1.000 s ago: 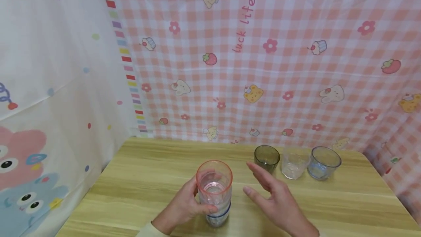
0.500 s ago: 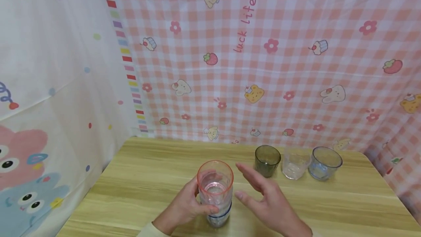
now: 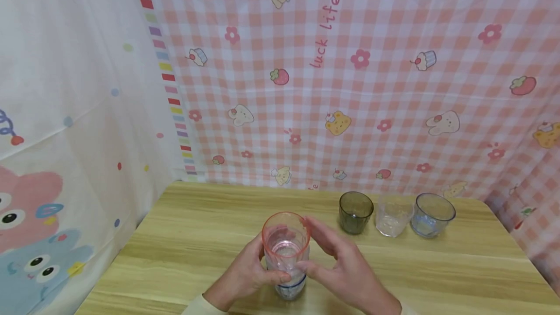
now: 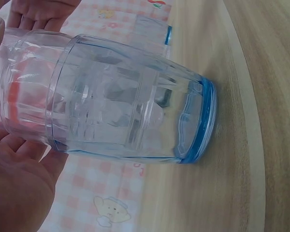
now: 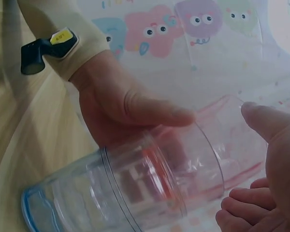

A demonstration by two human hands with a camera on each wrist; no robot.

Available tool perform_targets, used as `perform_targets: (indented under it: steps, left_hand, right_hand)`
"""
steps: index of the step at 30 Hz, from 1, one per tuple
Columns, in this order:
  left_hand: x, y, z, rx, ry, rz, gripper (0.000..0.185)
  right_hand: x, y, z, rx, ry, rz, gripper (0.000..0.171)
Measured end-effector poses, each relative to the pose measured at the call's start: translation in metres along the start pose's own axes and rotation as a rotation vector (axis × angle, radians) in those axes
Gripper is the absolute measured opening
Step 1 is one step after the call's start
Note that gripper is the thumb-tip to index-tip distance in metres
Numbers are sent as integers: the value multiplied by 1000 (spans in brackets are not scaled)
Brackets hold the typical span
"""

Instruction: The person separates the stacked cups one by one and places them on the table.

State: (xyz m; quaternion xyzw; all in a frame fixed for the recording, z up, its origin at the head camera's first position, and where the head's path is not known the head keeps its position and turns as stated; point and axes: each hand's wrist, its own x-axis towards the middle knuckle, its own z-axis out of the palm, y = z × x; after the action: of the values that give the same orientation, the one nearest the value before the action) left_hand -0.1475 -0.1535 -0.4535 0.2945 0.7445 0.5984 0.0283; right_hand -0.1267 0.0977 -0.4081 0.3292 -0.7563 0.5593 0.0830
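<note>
Several see-through drinking glasses are nested in an upright stack. On top is a pink glass [image 3: 286,249] with a red rim; at the bottom is a blue-tinted glass [image 3: 291,291], its thick blue base down at the tabletop in the left wrist view. A clear glass body [image 4: 106,96] shows between them. My left hand [image 3: 247,271] grips the stack from the left, thumb across its front. My right hand [image 3: 345,269] is beside the pink glass, fingers extended behind its rim and thumb tip right at its near side, with a gap at the palm.
A dark olive glass [image 3: 356,215], a clear glass [image 3: 391,220] and a blue-rimmed glass [image 3: 430,218] stand in a row at the back right of the wooden table [image 3: 197,227]. A checked cloth [image 3: 306,91] hangs behind, a white printed one [image 3: 87,86] at left.
My right hand has moved left, from apart on the right up to the pink glass. My left hand and the stack have stayed in place.
</note>
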Motion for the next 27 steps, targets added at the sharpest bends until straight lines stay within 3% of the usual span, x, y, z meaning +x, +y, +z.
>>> perform_targets:
  steps: [8, 27]
  left_hand:
    - [-1, -1, 0, 1, 3, -1, 86]
    - [-1, -1, -1, 11, 6, 2, 84]
  right_hand:
    - [5, -4, 12, 23, 21, 30, 78]
    - [12, -11, 10, 9, 67, 34, 68]
